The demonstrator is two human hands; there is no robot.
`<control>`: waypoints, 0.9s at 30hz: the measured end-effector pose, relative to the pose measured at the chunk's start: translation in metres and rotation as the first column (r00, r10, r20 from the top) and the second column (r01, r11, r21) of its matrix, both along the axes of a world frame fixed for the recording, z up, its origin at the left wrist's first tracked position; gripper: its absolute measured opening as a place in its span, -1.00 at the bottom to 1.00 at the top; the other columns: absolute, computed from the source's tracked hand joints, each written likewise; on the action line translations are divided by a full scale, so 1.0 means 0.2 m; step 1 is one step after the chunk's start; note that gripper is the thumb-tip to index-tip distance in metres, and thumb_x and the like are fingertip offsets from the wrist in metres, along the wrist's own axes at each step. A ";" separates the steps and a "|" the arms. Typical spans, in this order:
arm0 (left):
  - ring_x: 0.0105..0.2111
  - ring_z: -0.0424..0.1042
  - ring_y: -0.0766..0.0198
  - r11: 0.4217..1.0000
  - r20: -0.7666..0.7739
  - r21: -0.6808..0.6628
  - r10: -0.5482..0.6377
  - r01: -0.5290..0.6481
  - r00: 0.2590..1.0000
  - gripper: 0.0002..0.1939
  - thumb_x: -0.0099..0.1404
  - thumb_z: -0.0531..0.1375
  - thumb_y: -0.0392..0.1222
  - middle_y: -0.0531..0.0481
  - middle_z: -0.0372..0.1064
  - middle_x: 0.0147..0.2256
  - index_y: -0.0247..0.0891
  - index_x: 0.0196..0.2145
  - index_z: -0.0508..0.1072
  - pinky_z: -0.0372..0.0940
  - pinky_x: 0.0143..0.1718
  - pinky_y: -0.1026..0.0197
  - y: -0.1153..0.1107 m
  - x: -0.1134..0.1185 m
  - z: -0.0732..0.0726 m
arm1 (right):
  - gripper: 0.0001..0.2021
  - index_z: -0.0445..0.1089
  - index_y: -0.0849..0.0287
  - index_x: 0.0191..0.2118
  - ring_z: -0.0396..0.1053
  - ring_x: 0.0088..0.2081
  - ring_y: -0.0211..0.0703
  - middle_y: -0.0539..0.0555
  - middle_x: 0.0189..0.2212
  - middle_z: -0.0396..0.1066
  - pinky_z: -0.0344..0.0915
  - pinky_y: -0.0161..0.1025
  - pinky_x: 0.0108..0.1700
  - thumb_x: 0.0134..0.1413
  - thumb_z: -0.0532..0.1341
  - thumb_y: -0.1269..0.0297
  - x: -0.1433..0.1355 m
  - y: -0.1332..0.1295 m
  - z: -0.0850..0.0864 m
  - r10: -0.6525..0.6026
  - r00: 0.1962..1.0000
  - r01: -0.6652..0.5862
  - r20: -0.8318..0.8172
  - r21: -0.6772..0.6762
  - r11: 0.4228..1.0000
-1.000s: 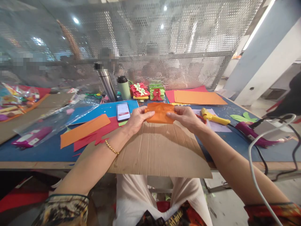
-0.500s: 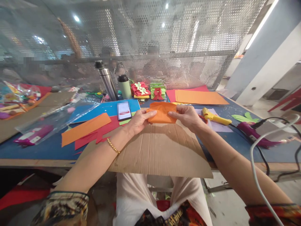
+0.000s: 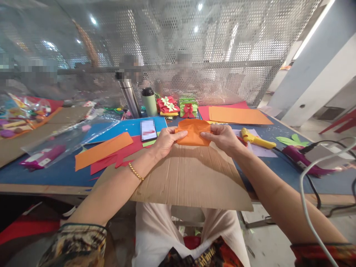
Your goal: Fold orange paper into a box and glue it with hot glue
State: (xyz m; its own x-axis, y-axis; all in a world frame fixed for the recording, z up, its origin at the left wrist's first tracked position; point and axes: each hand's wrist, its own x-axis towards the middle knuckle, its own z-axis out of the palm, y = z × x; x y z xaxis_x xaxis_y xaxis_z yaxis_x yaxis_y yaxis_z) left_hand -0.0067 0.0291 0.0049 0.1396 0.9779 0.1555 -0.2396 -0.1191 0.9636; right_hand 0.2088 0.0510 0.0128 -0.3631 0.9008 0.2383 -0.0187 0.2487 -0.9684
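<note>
A folded piece of orange paper [image 3: 194, 133] is held up between both hands, above the far part of a brown cardboard sheet [image 3: 189, 178]. My left hand [image 3: 168, 140] pinches its left side, thumb on the near face. On the right side my right hand [image 3: 222, 136] grips it the same way, thumb pressed on the face. The fingers behind the paper are mostly hidden. Just beyond it stand a green paper box with a red bow [image 3: 188, 108] and red folded paper pieces with pale green bows [image 3: 167, 105].
Left lie a phone [image 3: 148, 130], an orange paper strip [image 3: 104, 150] and red paper [image 3: 130, 148]. A steel flask [image 3: 129, 97] and a green tumbler [image 3: 149, 103] stand behind. Right are a yellow glue gun [image 3: 257, 139], orange sheets [image 3: 239, 115] and a white cable [image 3: 304, 196].
The view has shifted slightly. Both hands keep hold of the orange paper; its top edge now looks a little more bulged and curved.
</note>
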 end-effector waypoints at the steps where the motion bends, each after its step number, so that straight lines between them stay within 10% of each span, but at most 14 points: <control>1: -0.29 0.56 0.20 1.000 0.001 0.001 0.004 -0.004 1.000 -0.60 -0.13 0.55 -0.03 -0.04 0.60 -0.38 -0.26 -0.34 0.64 0.40 -0.11 0.11 0.00 0.00 0.00 | -0.60 0.48 0.16 -0.52 0.37 -0.45 -0.25 0.01 -0.52 0.48 0.32 -0.27 -0.39 -0.34 0.55 -0.04 0.00 0.00 0.00 -0.004 1.000 0.004 0.001 0.004 1.000; 27: -0.31 0.56 0.20 0.999 0.025 -0.050 -0.001 0.002 1.000 -0.59 -0.19 0.57 -0.07 -0.04 0.62 -0.36 -0.27 -0.35 0.65 0.37 -0.11 0.15 -0.02 0.01 0.03 | -0.48 0.41 0.14 -0.52 0.29 -0.45 -0.24 0.01 -0.53 0.39 0.23 -0.27 -0.40 -0.19 0.43 -0.27 0.01 -0.01 0.00 0.033 0.997 -0.038 0.069 0.058 0.998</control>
State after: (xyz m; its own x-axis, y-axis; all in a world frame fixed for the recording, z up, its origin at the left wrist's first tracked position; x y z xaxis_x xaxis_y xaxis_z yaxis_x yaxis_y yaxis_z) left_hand -0.0047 0.0242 0.0116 0.1380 0.9843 0.1103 -0.2642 -0.0708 0.9619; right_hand 0.2105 0.0490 0.0130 -0.4119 0.8720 0.2646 0.0372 0.3063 -0.9512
